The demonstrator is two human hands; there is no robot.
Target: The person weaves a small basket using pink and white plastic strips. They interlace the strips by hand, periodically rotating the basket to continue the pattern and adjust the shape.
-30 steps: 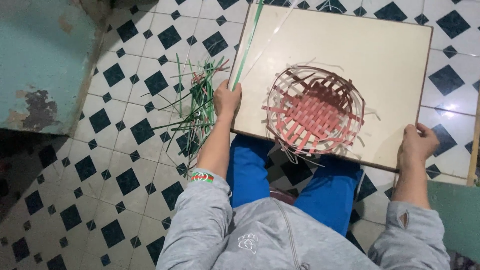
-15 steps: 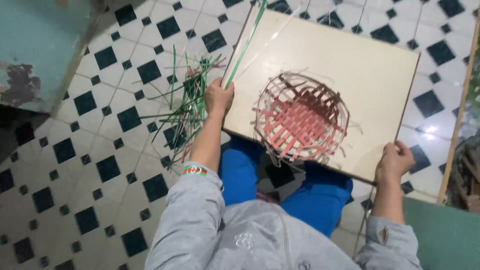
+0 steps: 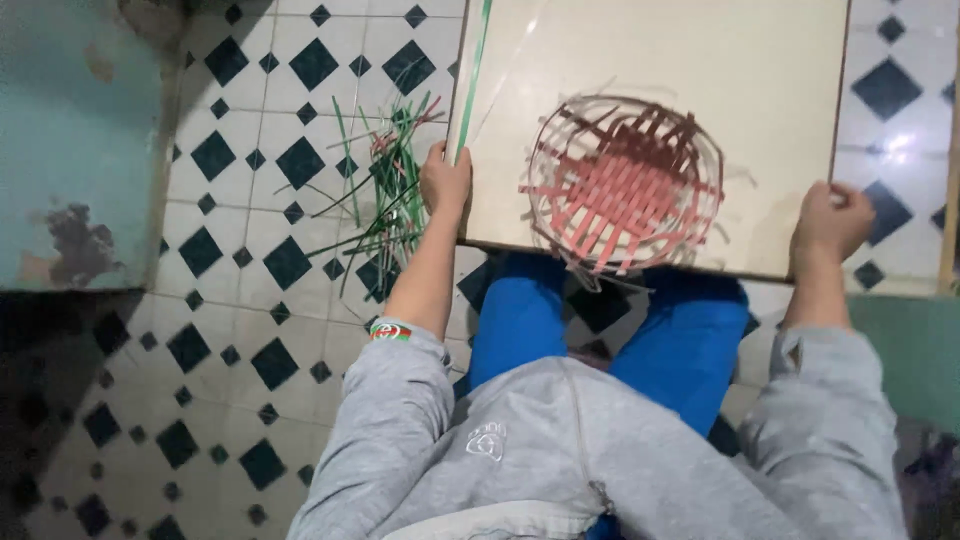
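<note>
You are looking down at a pale, cream-coloured board (image 3: pixel 760 120) that rests across your blue-trousered knees, and each of your hands is closed on it: your left hand (image 3: pixel 445 185) is clamped on the board's left edge near its near corner, fingers curled over the top, and your right hand (image 3: pixel 830 222) is clamped on the right edge at the near corner. The board is a flat rectangle with a thin dark rim along its right side; its far part runs out of the top of the view, so you cannot tell which way its long axis lies, though it sits slightly skewed, with the near edge dropping a little toward your right. On the board's near half, between your two hands and touching its surface, sits a half-woven basket (image 3: pixel 622 180): round and shallow, with a base of crossed pink and dark red strips and loose pale strips looped around as a rim, with ends sticking out untidily all round. The basket holds nothing but its own weave. A long green strip (image 3: pixel 472 75) lies along the board's left edge, running from your left hand away to the far side. On the black-and-white tiled floor (image 3: pixel 250 330) just left of your left hand lies a scattered heap of green strips (image 3: pixel 385 195), mixed with a few pinkish ones.
</note>
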